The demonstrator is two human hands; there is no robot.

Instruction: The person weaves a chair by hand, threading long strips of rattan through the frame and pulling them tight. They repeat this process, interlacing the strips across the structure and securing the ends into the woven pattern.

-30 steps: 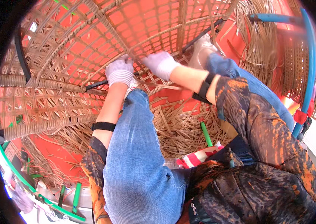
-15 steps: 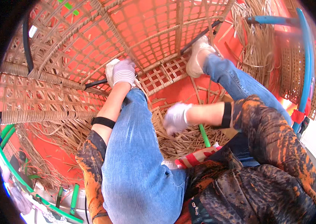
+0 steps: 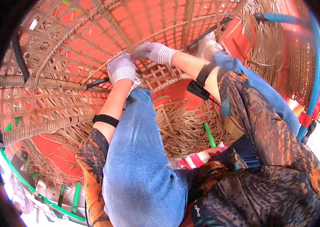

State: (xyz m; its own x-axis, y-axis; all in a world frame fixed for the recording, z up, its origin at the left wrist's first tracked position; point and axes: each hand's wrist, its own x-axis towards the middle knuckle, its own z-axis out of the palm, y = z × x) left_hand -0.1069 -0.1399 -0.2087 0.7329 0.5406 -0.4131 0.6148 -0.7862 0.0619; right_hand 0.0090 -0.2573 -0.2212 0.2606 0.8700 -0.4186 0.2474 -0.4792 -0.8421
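Note:
A large openwork wicker frame [image 3: 67, 56], with wrapped edges and dark bars, leans in front of me across the upper left. On its wrapped rib my left hand [image 3: 121, 67], in a white striped glove, is closed, its fingertips partly hidden by the weave. Just to the right, my right hand [image 3: 153, 52], gloved alike, reaches in from the right so that its fingers come up beside the left ones. Those fingers are blurred, and whether they pinch a strand is unclear. My shoes sit against the frame's lower edge.
Cut wicker strips [image 3: 184, 126] lie heaped on the red floor [image 3: 52, 153] between my legs. A green rod [image 3: 209, 134] stands by a red-and-white cloth [image 3: 201, 156]. To the right are a blue tubular frame [image 3: 316, 72] and bundled strands [image 3: 260, 41]; a green hoop [image 3: 24, 179] curves at lower left.
My right hand has moved up and left from above the strips to the wicker beside my left hand. The left hand has shifted slightly, and the wicker frame has tilted a little.

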